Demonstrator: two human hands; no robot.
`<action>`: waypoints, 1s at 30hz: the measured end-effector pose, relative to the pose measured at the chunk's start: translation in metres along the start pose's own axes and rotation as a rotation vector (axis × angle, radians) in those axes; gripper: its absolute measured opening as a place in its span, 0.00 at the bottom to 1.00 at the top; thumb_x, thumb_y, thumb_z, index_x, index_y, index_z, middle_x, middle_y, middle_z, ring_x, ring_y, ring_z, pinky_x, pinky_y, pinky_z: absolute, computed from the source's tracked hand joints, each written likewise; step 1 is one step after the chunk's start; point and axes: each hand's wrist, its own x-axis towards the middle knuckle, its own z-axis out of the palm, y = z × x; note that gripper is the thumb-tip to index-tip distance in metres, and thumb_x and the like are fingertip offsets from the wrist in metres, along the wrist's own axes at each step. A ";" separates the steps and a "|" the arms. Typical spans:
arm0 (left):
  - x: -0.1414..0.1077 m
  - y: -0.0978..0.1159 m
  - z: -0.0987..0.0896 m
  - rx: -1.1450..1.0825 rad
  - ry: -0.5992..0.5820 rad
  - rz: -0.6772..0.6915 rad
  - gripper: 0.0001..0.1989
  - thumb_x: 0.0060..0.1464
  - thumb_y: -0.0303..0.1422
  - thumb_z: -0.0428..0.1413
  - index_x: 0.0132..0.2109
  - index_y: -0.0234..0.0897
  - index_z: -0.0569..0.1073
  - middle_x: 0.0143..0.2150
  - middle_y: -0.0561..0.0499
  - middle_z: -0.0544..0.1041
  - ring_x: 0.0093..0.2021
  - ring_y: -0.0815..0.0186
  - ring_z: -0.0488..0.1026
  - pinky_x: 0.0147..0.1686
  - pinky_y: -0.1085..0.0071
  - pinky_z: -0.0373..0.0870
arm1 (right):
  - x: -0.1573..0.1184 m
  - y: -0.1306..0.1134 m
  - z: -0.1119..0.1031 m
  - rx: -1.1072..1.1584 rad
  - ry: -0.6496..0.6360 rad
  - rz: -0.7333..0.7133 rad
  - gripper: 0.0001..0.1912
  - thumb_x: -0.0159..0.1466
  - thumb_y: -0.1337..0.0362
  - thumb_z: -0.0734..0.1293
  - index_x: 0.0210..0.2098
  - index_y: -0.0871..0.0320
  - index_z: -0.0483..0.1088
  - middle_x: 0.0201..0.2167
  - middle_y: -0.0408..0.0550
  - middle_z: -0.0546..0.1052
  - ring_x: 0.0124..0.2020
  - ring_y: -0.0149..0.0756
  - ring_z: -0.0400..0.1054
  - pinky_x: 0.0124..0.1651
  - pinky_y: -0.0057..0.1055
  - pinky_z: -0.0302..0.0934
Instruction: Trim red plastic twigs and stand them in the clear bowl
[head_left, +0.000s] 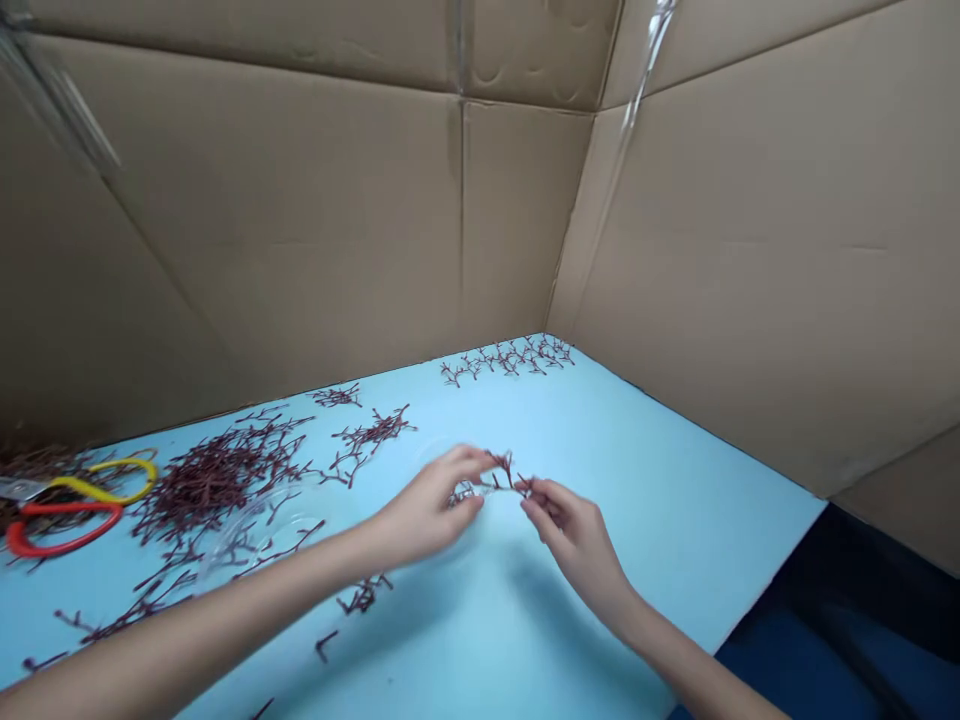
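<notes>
Cardboard walls (pixel 300 220) are seen around a light-blue surface (pixel 637 470). A dark red twig (pixel 501 472) is held above the surface, pinched by both hands, with a small clear plastic piece (pixel 463 492) at its left end, partly blurred. The left hand (pixel 427 505) is closed on that end; the right hand (pixel 570 530) is closed on the other. A twig pile (pixel 217 478) is heaped to the left, beside a clear plastic disc (pixel 259 530). Scissors (pixel 67 506) with red and yellow handles lie at the left edge. A twig row (pixel 506 358) is laid out near the far corner.

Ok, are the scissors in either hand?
No, the red-and-yellow-handled scissors lie on the blue table at far left, while the left hand and right hand hold a small reddish sprig.
</notes>
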 end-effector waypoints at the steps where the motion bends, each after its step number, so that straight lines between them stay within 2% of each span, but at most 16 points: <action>1: 0.023 -0.001 -0.003 0.003 0.025 -0.104 0.16 0.47 0.22 0.46 0.45 0.32 0.67 0.47 0.44 0.66 0.47 0.63 0.63 0.48 0.66 0.61 | 0.017 0.008 -0.003 -0.003 0.009 0.023 0.07 0.58 0.63 0.58 0.28 0.60 0.64 0.19 0.40 0.65 0.19 0.26 0.59 0.22 0.25 0.56; 4: 0.086 -0.012 -0.016 0.015 0.063 -0.180 0.18 0.50 0.18 0.40 0.47 0.29 0.64 0.41 0.45 0.70 0.40 0.67 0.68 0.43 0.68 0.65 | 0.070 0.036 -0.006 -0.055 0.028 0.098 0.07 0.60 0.65 0.58 0.29 0.62 0.64 0.22 0.40 0.68 0.19 0.24 0.62 0.26 0.25 0.60; 7: 0.136 -0.034 -0.027 0.073 0.133 -0.239 0.13 0.55 0.23 0.41 0.47 0.29 0.63 0.43 0.45 0.68 0.41 0.67 0.68 0.42 0.66 0.66 | 0.120 0.068 -0.002 -0.147 0.041 0.177 0.10 0.61 0.62 0.58 0.35 0.63 0.65 0.29 0.43 0.70 0.26 0.26 0.65 0.30 0.29 0.62; 9: 0.161 -0.051 -0.031 0.128 0.145 -0.283 0.12 0.55 0.32 0.47 0.45 0.31 0.64 0.44 0.46 0.67 0.41 0.65 0.67 0.40 0.63 0.67 | 0.148 0.086 0.002 -0.212 0.050 0.210 0.11 0.61 0.62 0.58 0.39 0.62 0.65 0.35 0.46 0.70 0.32 0.29 0.66 0.34 0.32 0.63; 13: 0.197 -0.081 -0.033 0.252 0.078 -0.354 0.13 0.54 0.35 0.49 0.45 0.32 0.64 0.43 0.47 0.67 0.40 0.65 0.68 0.39 0.63 0.68 | 0.189 0.108 0.012 -0.315 0.031 0.241 0.12 0.61 0.62 0.58 0.42 0.61 0.64 0.40 0.48 0.69 0.37 0.32 0.65 0.38 0.36 0.62; 18: 0.228 -0.105 -0.029 0.399 0.023 -0.371 0.13 0.54 0.35 0.48 0.46 0.33 0.64 0.45 0.46 0.66 0.42 0.64 0.67 0.41 0.62 0.67 | 0.216 0.116 0.020 -0.410 -0.016 0.248 0.12 0.61 0.62 0.58 0.42 0.61 0.63 0.41 0.48 0.69 0.37 0.32 0.65 0.38 0.36 0.62; 23: 0.241 -0.119 -0.023 0.480 0.011 -0.352 0.13 0.54 0.35 0.48 0.46 0.34 0.64 0.46 0.46 0.66 0.43 0.64 0.66 0.42 0.62 0.66 | 0.227 0.119 0.022 -0.506 -0.039 0.251 0.12 0.61 0.62 0.58 0.43 0.60 0.63 0.41 0.48 0.68 0.38 0.33 0.65 0.39 0.36 0.62; 27: 0.242 -0.122 -0.021 0.509 -0.007 -0.352 0.14 0.54 0.35 0.48 0.46 0.33 0.64 0.46 0.46 0.66 0.43 0.64 0.66 0.42 0.62 0.66 | 0.231 0.118 0.021 -0.566 -0.047 0.261 0.13 0.61 0.62 0.59 0.43 0.60 0.63 0.42 0.48 0.68 0.39 0.33 0.65 0.39 0.37 0.61; 30: 0.237 -0.113 -0.024 0.522 -0.001 -0.348 0.14 0.54 0.35 0.48 0.46 0.33 0.64 0.46 0.46 0.66 0.42 0.64 0.66 0.42 0.62 0.67 | 0.231 0.116 0.020 -0.593 -0.053 0.262 0.13 0.61 0.62 0.59 0.43 0.60 0.63 0.42 0.48 0.68 0.39 0.33 0.65 0.39 0.37 0.62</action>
